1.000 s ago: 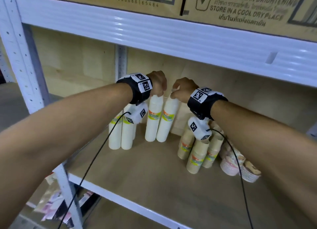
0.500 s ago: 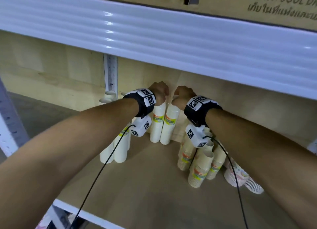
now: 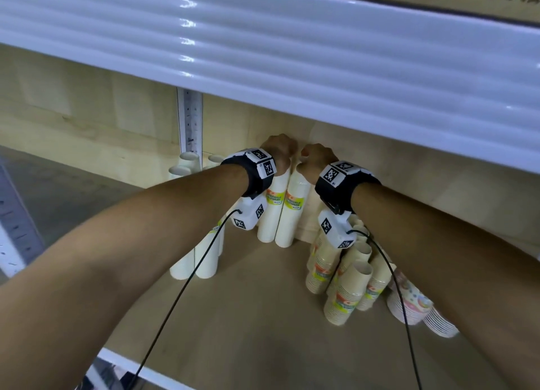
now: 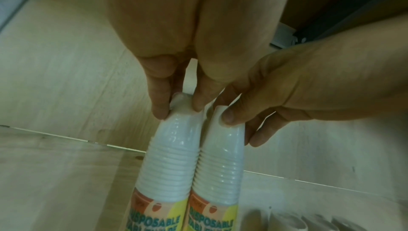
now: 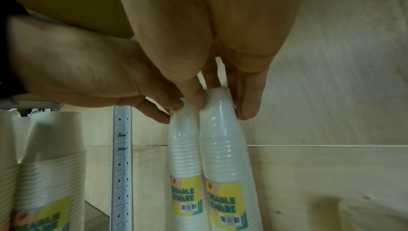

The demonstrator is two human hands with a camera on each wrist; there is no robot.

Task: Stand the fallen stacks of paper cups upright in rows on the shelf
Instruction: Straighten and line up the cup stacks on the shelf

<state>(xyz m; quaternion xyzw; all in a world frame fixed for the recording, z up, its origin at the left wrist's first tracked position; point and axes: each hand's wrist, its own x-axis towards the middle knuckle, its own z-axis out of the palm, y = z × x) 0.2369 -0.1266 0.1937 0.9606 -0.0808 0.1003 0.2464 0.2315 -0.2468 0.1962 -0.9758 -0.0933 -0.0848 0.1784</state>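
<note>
two white stacks (image 3: 280, 211) stand side by side at the back of the shelf (image 3: 248, 316), touching each other and close to the back panel, each wrapped in clear film. the left hand (image 3: 279, 153) pinches the top of the left stack, thumb and fingers curled round its tip, and the right hand (image 3: 317, 163) pinches the top of the right one the same way. this looks like the setting-down step: both stacks seem upright and squared against each other, so the next move probably calls for letting go gently without tipping them, then turning to the brown stacks (image 3: 344, 278) leaning together to the right. more white stacks (image 3: 201, 258) stand to the left. the labels (image 5: 223, 205) read "disposable", with "…eware" beneath and a barcode below. the printed cups (image 3: 415, 302) at far right lie tipped.
</note>
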